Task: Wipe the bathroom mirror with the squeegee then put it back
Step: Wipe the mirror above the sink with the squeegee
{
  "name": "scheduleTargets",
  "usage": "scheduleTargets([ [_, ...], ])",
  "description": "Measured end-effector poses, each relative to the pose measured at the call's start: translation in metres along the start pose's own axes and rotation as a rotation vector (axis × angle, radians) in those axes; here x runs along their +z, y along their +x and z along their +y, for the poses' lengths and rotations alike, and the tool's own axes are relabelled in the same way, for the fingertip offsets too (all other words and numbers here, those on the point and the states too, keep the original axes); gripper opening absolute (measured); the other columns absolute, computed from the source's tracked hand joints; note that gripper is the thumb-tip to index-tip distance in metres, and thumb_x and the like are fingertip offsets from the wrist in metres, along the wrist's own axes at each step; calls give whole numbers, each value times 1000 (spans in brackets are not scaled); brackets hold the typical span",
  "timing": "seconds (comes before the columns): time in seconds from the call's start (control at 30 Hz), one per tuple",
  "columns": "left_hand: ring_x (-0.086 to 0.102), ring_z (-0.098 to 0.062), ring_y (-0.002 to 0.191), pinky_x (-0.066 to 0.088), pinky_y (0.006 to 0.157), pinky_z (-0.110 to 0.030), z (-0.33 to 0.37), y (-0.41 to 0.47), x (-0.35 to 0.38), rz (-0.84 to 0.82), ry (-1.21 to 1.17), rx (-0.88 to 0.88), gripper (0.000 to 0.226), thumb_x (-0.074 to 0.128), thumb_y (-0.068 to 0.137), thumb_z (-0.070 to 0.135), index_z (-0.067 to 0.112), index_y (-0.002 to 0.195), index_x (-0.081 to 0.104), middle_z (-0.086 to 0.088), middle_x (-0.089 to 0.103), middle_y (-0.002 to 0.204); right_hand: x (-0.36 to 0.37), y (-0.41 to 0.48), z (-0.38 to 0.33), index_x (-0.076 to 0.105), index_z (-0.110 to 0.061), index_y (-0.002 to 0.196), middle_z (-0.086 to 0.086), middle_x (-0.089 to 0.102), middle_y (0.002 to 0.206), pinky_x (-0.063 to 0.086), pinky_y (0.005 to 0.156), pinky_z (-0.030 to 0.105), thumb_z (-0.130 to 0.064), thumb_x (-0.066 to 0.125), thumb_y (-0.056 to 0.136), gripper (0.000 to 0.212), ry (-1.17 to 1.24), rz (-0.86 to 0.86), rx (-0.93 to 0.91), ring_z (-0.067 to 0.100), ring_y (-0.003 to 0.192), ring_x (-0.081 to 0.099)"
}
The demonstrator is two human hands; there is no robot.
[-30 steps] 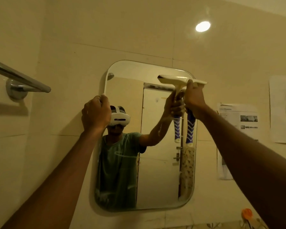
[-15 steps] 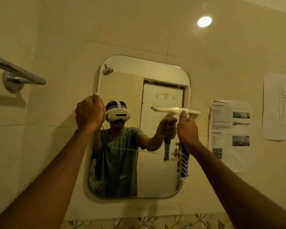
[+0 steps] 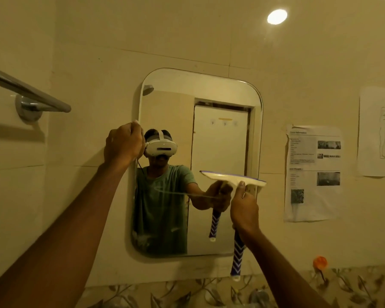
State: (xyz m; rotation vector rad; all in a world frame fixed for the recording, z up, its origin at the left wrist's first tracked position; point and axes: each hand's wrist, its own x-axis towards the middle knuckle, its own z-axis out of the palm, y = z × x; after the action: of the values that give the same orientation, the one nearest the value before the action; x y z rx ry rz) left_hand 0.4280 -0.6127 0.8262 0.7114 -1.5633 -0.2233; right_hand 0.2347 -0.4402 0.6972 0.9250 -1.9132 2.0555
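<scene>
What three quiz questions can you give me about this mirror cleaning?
1. True or false: the right hand grips the cream squeegee with a blue zigzag handle.
2. The left hand grips: A) the left edge of the rounded wall mirror; B) the metal towel rail; C) a paper sheet.
3. Fill in: the squeegee's blade lies across the mirror's ____ half, left or right.
Key: 1 true; 2 A; 3 right.
</scene>
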Motion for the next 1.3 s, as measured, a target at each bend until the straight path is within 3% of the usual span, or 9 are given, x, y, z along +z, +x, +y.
scheduleTargets([
  [0.17,55,-26,73,46,69,-35,-22,-8,0,-55,19,25,49,32,101,39,7,92,67,-8,56,73,-10,32,-49,52,-22,77,0,53,68,41,50,27,-45,24,105,46,83,63,47,13,56,51],
  [0.27,61,-31,75,54,73,-42,-36,-16,2,-80,-25,44,50,33,101,40,6,87,66,-9,59,69,-6,31,-48,54,-14,93,3,56,74,42,49,26,-46,22,105,47,93,107,94,16,62,55],
  [0.43,63,-34,83,47,74,-36,-46,-21,6,-63,-43,128,47,33,102,38,6,99,67,-17,67,83,31,-4,-2,57,-13,111,8,63,81,38,43,23,-51,22,103,53,125,240,241,16,59,54],
  [0.5,64,-34,84,45,72,-33,-47,-20,7,-73,-54,133,48,33,102,38,6,102,67,-19,69,88,52,-18,2,57,-13,106,4,62,80,42,46,24,-52,23,103,52,196,266,278,14,62,55],
  [0.6,65,-33,87,42,71,-29,-47,-20,5,-95,-48,121,48,33,102,39,4,105,67,-18,70,92,88,-51,-6,51,-21,84,0,62,77,54,61,33,-49,26,103,42,314,219,334,13,68,61],
  [0.73,66,-32,85,49,74,-29,-48,-16,2,-149,-61,64,51,34,100,43,5,100,68,-16,70,90,118,-84,-11,58,-16,93,2,66,80,56,63,31,-52,24,101,50,342,165,359,15,73,66],
  [0.93,69,-32,72,60,72,-44,-51,-19,-5,-210,-143,7,56,37,94,54,9,90,71,-14,70,77,89,-68,-22,54,-24,89,0,60,75,42,50,24,-49,24,103,41,275,176,280,12,63,56],
  [1.13,68,-36,74,59,74,-45,-50,-23,-2,-175,-141,20,53,38,99,46,3,87,67,-20,68,79,87,-50,-27,52,-22,89,2,64,82,58,71,38,-49,24,103,42,340,216,351,20,79,67],
  [1.3,68,-33,72,60,70,-45,-52,-22,-3,-207,-171,15,49,41,98,46,7,83,67,-20,68,81,130,-93,-7,57,-18,98,-1,66,82,54,63,27,-51,24,101,47,385,164,381,13,76,66],
])
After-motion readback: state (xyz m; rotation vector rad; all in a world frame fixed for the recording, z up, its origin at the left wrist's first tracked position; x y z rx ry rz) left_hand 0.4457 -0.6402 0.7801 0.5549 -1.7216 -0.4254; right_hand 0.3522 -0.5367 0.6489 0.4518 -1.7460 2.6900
